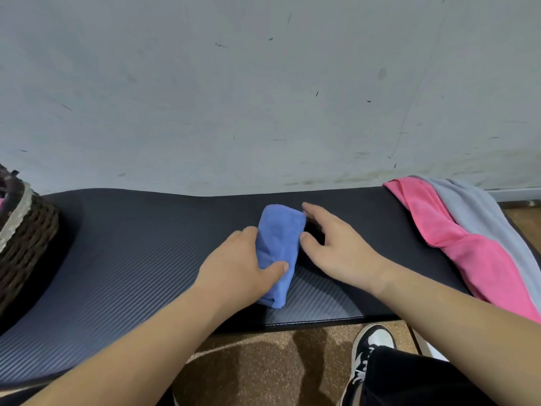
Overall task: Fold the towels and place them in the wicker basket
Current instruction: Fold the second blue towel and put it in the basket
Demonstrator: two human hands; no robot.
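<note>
Blue microfibre, folded into a narrow bundle, lies mid-desk: the blue towel (279,247) rests on the dark ribbed desk (131,259) between both hands. The left hand (240,271) grips its near-left edge, thumb on top and the fingers (248,232) curled against the side, so it is closed on the cloth. The right hand (336,247) sits just beside the right edge, spread loosely open, fingertips touching or nearly touching the far corner; it holds nothing.

The risks, as I judge them:

- The fold looks soft and uneven, with a loose flap at the near end. Lifted by the left hand alone, the layers could slide apart and the bundle would need refolding.
- The basket (26,238) stands at the far left edge of the desk, well apart from the towel. A long carry with a one-sided grip gives the cloth time to sag open.
- The basket is cut off by the frame, so how much room is inside cannot be told; dropping the bundle in rather than setting it down could spill it open.
- The pink towel (456,238) and grey towel (480,206) drape over the right end of the desk, hanging off the edge. A brush from the right forearm could drag them to the floor (263,361).
</note>
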